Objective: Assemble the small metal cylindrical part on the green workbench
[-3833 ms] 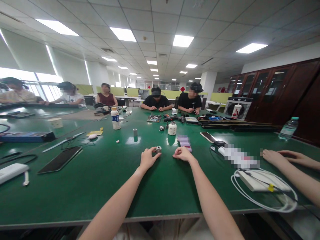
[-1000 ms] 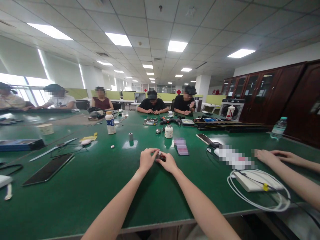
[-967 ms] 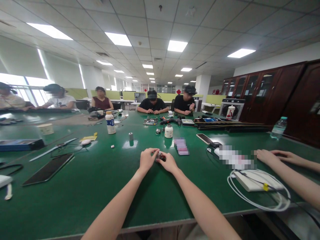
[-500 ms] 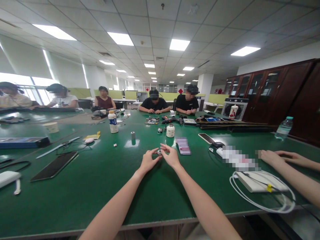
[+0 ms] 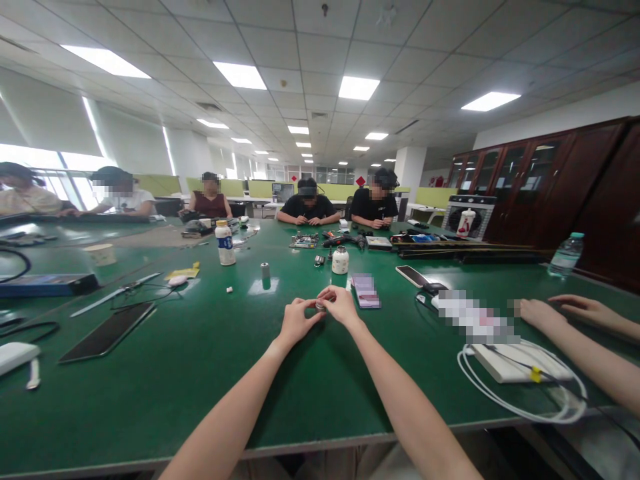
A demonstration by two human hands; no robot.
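Between the fingertips of both hands is a small round silvery piece, low over the green table; it is too small and too covered to tell its kind. My left hand grips its left side, thumb and fingers curved round it. From the right, my right hand pinches it, its fingers over the top. Just beyond my hands stands a small white patterned bottle, upright. A pinkish-purple packet lies close to the right hand. Farther left, a small grey cylinder stands on end.
The green table holds a dark tablet, a blue-labelled bottle, a phone, a white box with cables and a water bottle. Another person's hands rest at right. Several people sit across the table.
My right hand's fingers have come down and closed over the round piece, covering more of it. The left hand stays nearly where it was. The nearby person's far hand has shifted slightly.
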